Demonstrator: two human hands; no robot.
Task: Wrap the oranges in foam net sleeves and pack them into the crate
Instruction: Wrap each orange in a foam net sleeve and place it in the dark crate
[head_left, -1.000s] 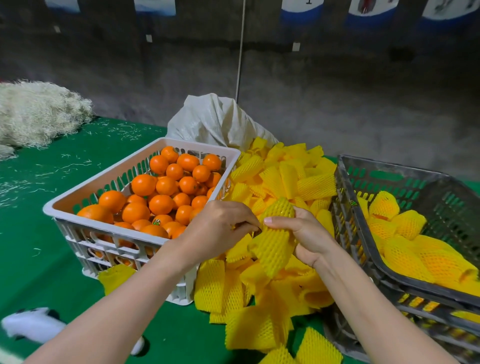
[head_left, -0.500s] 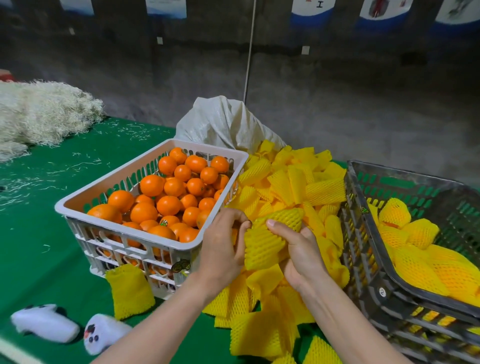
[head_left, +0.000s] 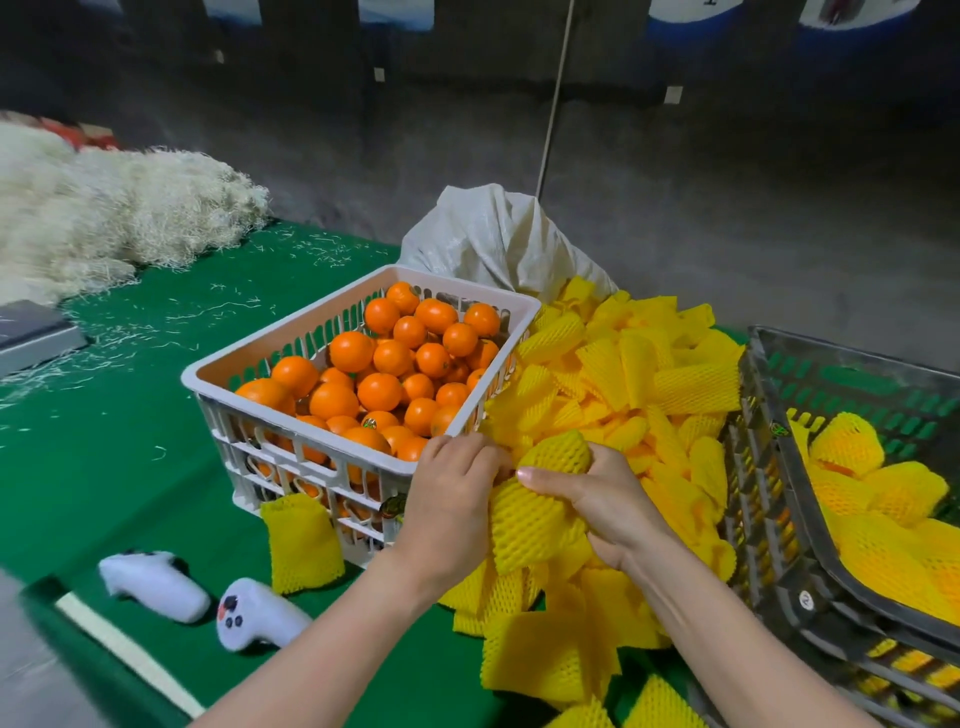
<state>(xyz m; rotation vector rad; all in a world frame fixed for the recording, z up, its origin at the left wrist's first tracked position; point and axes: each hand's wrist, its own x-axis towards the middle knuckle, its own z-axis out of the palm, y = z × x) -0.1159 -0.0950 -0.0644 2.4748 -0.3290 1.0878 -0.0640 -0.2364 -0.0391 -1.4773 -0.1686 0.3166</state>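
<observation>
Sleeve (head_left: 530, 519) now crumpled between left hand (head_left: 452, 499), right hand (head_left: 608, 499); basket (head_left: 283, 323) beside.

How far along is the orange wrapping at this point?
Done: a few wrapped oranges lie in the dark crate. In hand: the left hand and right hand grip one foam sleeve over the sleeve pile; whether an orange sits inside is unclear. Left: the white crate is heaped with bare oranges, so most of the job remains.
</observation>
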